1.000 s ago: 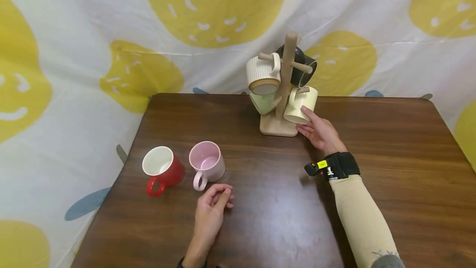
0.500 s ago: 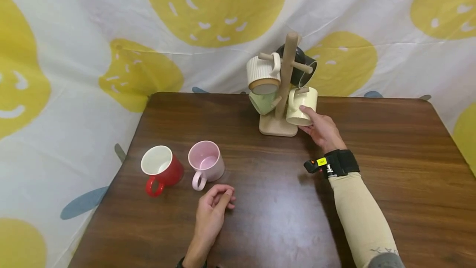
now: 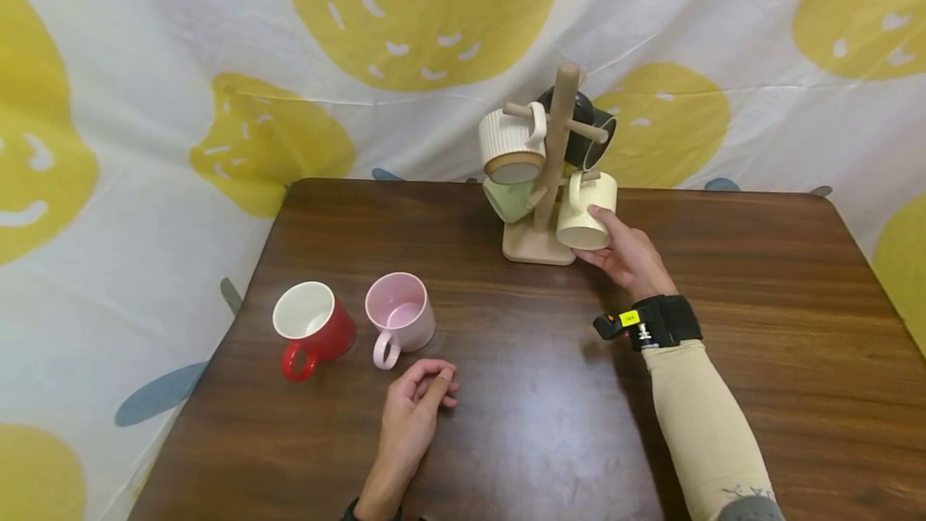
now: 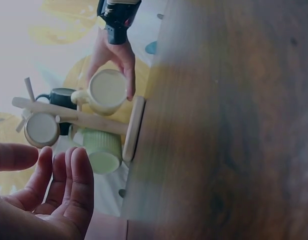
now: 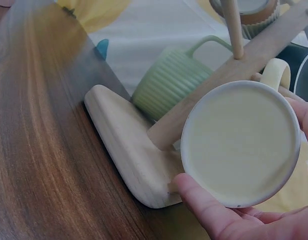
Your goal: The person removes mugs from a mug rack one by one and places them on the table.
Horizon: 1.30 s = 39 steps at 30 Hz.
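Note:
A pale yellow mug (image 3: 584, 219) is held in my right hand (image 3: 628, 260), thumb on its side and fingers beneath. Its handle is at a lower right peg of the wooden mug stand (image 3: 538, 244); in the right wrist view the yellow mug's base (image 5: 239, 145) faces the camera. Near the table's front, my left hand (image 3: 414, 416) rests with fingers loosely curled and holds nothing. Just beyond it stands a pink mug (image 3: 402, 316), and left of that a red mug (image 3: 316, 324) with a white inside.
On the stand hang a ribbed white mug (image 3: 512, 141), a light green mug (image 3: 512, 198) and a dark mug (image 3: 593, 141). A fabric backdrop with yellow fruit shapes (image 3: 419, 6) rises behind the brown wooden table (image 3: 752, 280).
My right hand has tilted the yellow mug and shifted it slightly downward at the peg, its handle now more upright. The left hand has stayed in place.

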### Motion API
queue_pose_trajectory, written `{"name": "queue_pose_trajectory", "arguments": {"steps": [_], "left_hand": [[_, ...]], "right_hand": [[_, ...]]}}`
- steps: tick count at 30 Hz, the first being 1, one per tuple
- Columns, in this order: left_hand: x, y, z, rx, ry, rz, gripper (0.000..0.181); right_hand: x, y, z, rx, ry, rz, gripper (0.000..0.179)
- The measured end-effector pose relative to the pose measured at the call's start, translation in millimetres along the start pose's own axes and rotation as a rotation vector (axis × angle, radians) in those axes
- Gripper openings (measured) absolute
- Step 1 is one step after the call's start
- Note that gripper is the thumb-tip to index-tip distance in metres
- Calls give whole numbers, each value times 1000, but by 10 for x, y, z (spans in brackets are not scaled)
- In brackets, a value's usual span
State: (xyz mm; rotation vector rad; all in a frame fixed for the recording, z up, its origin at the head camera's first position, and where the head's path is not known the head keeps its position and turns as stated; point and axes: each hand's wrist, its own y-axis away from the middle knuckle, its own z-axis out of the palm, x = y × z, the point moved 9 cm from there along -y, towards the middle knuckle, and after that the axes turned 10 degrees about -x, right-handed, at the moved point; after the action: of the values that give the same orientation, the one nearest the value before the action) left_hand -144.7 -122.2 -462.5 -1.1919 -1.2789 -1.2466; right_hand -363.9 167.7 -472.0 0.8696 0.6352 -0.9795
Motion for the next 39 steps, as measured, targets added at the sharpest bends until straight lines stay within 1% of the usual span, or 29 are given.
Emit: {"name": "queue_pose_trajectory", "arguments": {"steps": [3,6,10,13,17,20,23,25,28,32,35,37,39], "left_hand": [[-3,-2,17,-6,3,0,18],[-1,-8,34,-11,8,0,17],[3,-13,60,-19,17,-3,15],[-3,-8,70,-22,15,-8,16],[-19,-8,79,-24,6,-12,17],[-30,-15,93,-28,9,-12,16],[-40,-20,106,-32,15,-14,16],[-38,-21,121,-37,18,-13,16],[-37,-11,136,-45,21,-15,17],[-31,10,145,-55,26,-19,15],[-19,17,151,-66,29,-20,15],[-11,12,153,-73,31,-20,15],[-2,7,154,-74,26,-18,15]], "right_hand": [[-26,20,-39,6,-3,-1,60],[-55,38,-52,12,9,3,60],[-76,58,-51,-18,-47,18,56],[-73,58,-87,-42,-101,29,53],[-73,43,-176,-35,-118,39,52],[-90,38,-224,-37,-121,44,54],[-104,41,-253,-62,-133,54,57],[-107,55,-307,-56,-136,54,59],[-61,80,-381,-56,-151,63,58],[71,91,-482,-45,-169,84,54],[141,90,-544,-27,-176,78,54],[159,98,-560,-21,-180,66,54],[165,121,-527,-37,-184,61,53]]}}
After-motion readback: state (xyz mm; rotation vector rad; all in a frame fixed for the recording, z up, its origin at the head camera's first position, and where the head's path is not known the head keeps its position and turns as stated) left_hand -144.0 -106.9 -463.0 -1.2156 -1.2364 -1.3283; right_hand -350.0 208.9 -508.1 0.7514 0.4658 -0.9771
